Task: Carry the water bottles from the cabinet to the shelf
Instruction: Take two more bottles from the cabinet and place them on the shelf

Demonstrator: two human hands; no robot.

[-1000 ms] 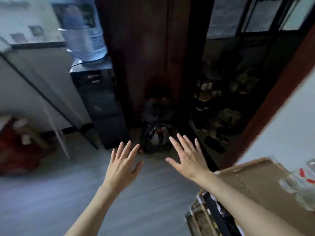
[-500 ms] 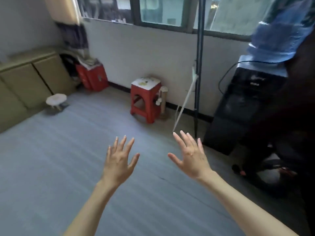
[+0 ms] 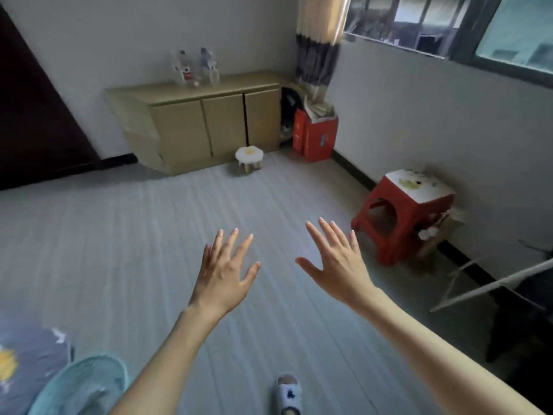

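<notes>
Two clear water bottles stand upright side by side on the low beige cabinet [image 3: 209, 115] against the far wall: one with a red label [image 3: 183, 67], one with a bluish label [image 3: 208, 65]. My left hand [image 3: 224, 268] and my right hand [image 3: 336, 262] are stretched out in front of me over the grey floor, fingers spread and straight, holding nothing. Both hands are far from the bottles. No shelf is in view.
A small white stool [image 3: 249, 157] stands in front of the cabinet. A red box [image 3: 314, 136] sits in the corner under a curtain. A red plastic stool [image 3: 407, 214] is by the right wall. A teal fan [image 3: 80, 387] and my slipper [image 3: 288, 393] are below.
The view has swung left, from the water dispenser and dark doorway to the cabinet wall. The cabinet with the bottles has come into view. Both hands stay spread and empty.
</notes>
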